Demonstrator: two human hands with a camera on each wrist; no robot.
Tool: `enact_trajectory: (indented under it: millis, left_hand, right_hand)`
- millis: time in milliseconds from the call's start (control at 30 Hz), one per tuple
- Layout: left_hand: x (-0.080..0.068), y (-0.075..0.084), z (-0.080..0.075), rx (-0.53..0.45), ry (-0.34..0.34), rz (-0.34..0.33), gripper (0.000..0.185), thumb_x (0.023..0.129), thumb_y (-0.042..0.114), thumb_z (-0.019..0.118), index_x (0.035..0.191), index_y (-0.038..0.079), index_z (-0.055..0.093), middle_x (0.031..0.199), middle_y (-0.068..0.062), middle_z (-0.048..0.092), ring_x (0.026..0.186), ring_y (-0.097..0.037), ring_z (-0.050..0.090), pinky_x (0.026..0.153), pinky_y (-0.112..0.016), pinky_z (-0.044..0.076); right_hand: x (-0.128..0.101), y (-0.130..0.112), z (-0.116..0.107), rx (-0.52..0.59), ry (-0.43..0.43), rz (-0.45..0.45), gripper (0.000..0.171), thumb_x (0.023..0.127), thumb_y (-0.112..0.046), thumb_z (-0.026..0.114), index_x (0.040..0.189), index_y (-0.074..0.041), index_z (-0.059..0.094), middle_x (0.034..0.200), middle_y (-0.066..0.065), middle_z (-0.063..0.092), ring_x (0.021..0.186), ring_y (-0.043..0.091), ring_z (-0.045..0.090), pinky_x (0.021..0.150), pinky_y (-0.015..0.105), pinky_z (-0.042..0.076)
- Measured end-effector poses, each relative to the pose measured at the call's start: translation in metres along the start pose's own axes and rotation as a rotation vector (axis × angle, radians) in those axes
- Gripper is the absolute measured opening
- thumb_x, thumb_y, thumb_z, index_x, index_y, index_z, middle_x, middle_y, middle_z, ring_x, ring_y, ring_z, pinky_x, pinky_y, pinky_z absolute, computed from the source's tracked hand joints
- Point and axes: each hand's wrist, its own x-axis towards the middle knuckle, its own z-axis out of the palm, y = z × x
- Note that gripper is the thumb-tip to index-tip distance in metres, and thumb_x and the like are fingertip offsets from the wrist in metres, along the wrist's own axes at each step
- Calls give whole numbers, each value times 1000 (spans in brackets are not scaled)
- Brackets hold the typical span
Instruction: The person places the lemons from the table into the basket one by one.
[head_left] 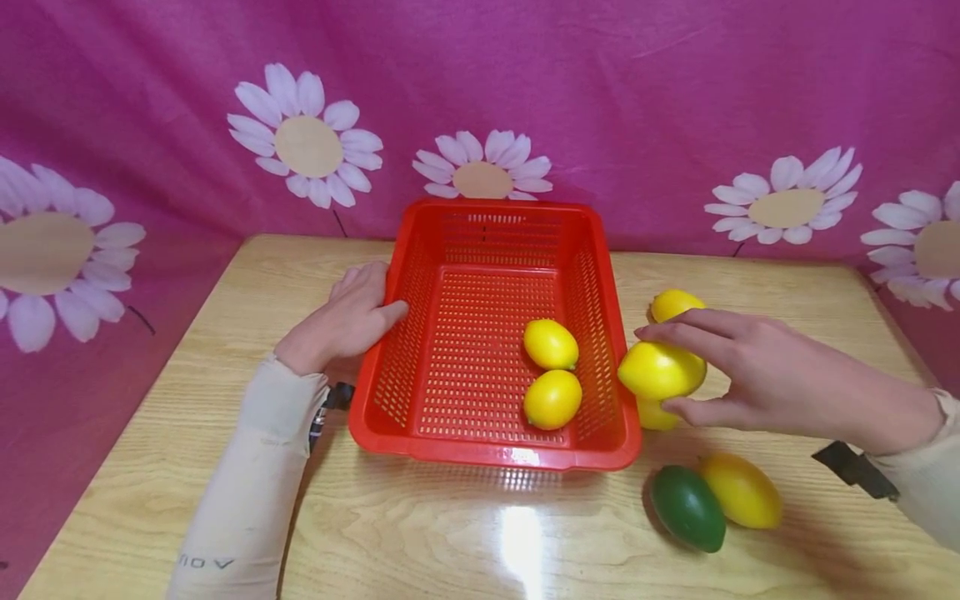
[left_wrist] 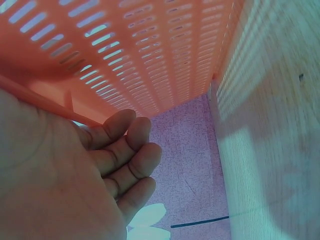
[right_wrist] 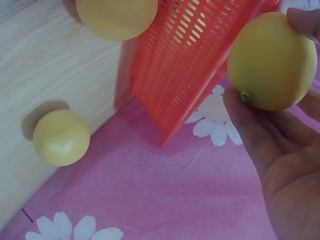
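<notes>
A red basket [head_left: 480,242] with slotted walls sits in the middle of the head view on a pale wooden table [head_left: 187,400]. The left hand [head_left: 341,321] lies against the basket's left rim at centre left of the frame, thumb hooked over the edge and fingers relaxed along the outer wall; the left wrist view shows those fingers [left_wrist: 131,150] loosely bent beside the orange-red wall, gripping nothing.

At centre right, the right hand [head_left: 780,375] pinches a lemon [head_left: 660,369] between thumb and fingertips, just outside the basket's right wall and lifted off the table. The right wrist view shows it in the upper right of the frame, held by thumb and fingers [right_wrist: 250,125].

Two lemons lie inside the basket near its right wall, one [head_left: 551,343] just above the other [head_left: 552,399]. Outside, another lemon [head_left: 673,303] rests above the right hand, and a further one [head_left: 654,415] peeks out beneath the held lemon. At lower right, a green fruit [head_left: 687,508] touches an orange-yellow fruit [head_left: 742,490]. A pink cloth [head_left: 637,100] printed with white daisies hangs behind.
</notes>
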Motion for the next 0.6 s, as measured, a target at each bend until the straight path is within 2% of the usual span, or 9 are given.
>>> enact_trajectory:
  millis: [100, 267, 333, 500, 600]
  left_hand:
    - [0, -1, 1, 0, 8, 1, 48, 99, 24, 52, 142, 7, 42, 127, -10, 52, 123, -26, 38, 99, -46, 37]
    - [1, 0, 0, 29, 12, 3, 48, 98, 26, 51, 141, 5, 43, 125, -11, 52, 119, -27, 38, 97, -46, 34]
    - [1, 0, 0, 44, 10, 4, 48, 99, 27, 49, 141, 4, 44, 125, -12, 52, 118, -28, 38, 97, -45, 33]
    - [2, -1, -1, 61, 10, 14, 48, 99, 29, 48, 140, 3, 44, 125, -12, 52, 120, -29, 37, 98, -46, 32]
    - [2, -1, -1, 55, 11, 14, 48, 99, 28, 49, 140, 4, 44, 125, -11, 52, 120, -28, 37, 98, -46, 33]
  right_hand:
    - [8, 0, 1, 6, 6, -9, 66, 80, -52, 84, 131, -14, 67, 119, -2, 72, 97, 13, 69, 76, 36, 63]
    - [21, 2, 5, 42, 44, -41, 60, 91, -59, 69, 131, -15, 66, 118, -4, 71, 97, 12, 69, 78, 36, 62]
    - [26, 4, 7, 60, 46, -49, 59, 91, -58, 70, 131, -15, 66, 118, -3, 71, 97, 12, 69, 78, 36, 62]
    - [38, 7, 11, 76, 27, -53, 59, 82, -37, 85, 131, -12, 66, 118, 0, 72, 98, 15, 70, 78, 39, 63]
    - [46, 8, 13, 79, 13, -38, 61, 76, -29, 88, 131, -11, 66, 118, 0, 71, 98, 14, 69, 80, 39, 62]
